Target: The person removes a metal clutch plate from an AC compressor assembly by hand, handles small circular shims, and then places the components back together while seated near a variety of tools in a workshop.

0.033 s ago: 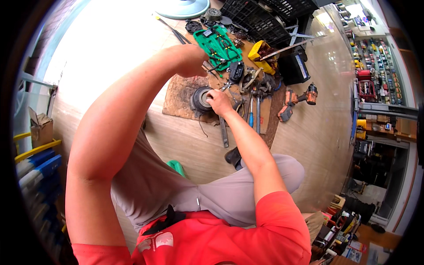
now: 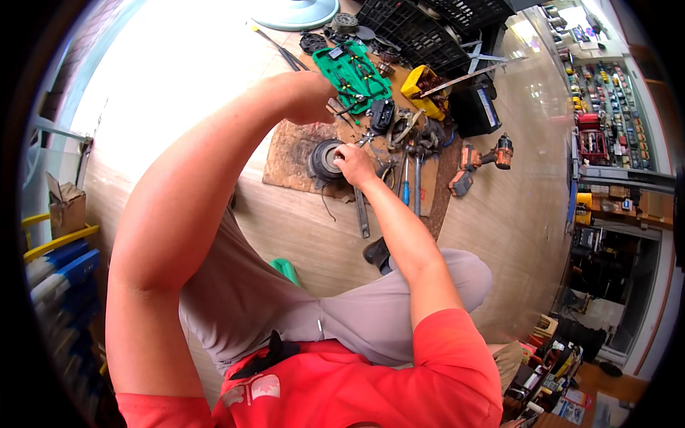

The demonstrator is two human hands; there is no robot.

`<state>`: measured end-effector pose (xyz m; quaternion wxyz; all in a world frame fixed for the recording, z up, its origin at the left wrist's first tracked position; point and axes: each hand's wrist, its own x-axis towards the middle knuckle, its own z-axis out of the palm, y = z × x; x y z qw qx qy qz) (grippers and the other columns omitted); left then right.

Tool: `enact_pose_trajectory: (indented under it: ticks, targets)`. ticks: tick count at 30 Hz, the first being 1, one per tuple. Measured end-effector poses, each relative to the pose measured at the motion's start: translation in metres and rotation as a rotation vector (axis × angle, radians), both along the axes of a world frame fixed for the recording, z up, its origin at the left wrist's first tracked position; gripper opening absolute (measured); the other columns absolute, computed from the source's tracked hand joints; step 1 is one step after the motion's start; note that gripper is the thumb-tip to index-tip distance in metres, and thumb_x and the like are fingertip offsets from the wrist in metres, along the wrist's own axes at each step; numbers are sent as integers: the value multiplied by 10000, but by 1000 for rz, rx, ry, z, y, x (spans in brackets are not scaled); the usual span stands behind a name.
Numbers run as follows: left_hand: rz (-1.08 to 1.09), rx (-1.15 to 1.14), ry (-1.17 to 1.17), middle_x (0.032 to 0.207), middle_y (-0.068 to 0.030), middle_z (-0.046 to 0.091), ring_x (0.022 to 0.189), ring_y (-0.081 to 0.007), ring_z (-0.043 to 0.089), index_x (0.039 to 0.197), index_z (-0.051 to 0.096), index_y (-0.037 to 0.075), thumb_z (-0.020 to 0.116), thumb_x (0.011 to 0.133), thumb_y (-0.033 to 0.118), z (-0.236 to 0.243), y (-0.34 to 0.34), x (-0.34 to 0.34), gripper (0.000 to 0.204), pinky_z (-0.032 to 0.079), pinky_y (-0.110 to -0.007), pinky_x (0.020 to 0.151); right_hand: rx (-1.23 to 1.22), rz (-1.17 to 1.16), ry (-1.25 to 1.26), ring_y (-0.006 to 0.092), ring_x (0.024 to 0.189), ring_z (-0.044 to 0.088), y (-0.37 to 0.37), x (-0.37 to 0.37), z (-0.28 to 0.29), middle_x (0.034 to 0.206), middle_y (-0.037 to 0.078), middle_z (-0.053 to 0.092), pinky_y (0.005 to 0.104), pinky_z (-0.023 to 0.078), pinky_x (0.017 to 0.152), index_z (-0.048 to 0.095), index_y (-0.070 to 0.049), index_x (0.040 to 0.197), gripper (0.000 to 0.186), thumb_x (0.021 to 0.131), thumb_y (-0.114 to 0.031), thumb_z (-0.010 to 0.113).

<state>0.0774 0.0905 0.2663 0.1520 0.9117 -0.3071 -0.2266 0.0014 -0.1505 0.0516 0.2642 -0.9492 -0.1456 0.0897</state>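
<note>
My right hand (image 2: 354,165) is closed, its fingertips pressed together at the hub of a round, dark, grooved metal part (image 2: 321,161) like a pulley. Whatever the fingers pinch there is too small to name. This part lies on a stained board (image 2: 285,158), with a thin wire trailing off its near side. Farther off, my left hand (image 2: 314,102) is bent over at the wrist above the board's far edge; its fingers are hidden. A short brownish bar (image 2: 340,114) shows beside it, and I cannot tell whether the hand holds it.
Beyond lie a green tool case (image 2: 360,78), a yellow container (image 2: 426,89) and black crates (image 2: 414,39). A flat wrench (image 2: 362,214), a blue-handled screwdriver (image 2: 406,189) and greasy parts lie right of my hand. An orange cordless driver (image 2: 485,160) rests on the floor.
</note>
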Motion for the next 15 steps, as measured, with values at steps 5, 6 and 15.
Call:
enact_pose_trajectory:
  ticks: [5,6,15]
  targets:
    - [0,40,14,1231,-200,616,1162,-357,572,1326,550,43,668,845,343,4,4,-1,578,456,-417,988,34,4,9,352,953,608,1,-1,-3,975,157,626,425,494,808,655,-53,959,202,784,-147,693]
    - [10,41,18,1241,-198,612,1171,-355,568,1331,545,44,667,846,338,6,4,-2,580,452,-416,994,48,13,13,352,956,606,-1,-1,-3,976,159,625,425,492,810,656,-52,961,202,784,-145,693]
    - [-4,55,14,1256,-194,606,1180,-346,564,1353,525,42,656,854,323,5,10,-1,587,443,-408,1006,35,44,-65,365,947,597,-7,-1,-11,960,166,615,428,489,813,661,-48,965,208,795,-162,698]
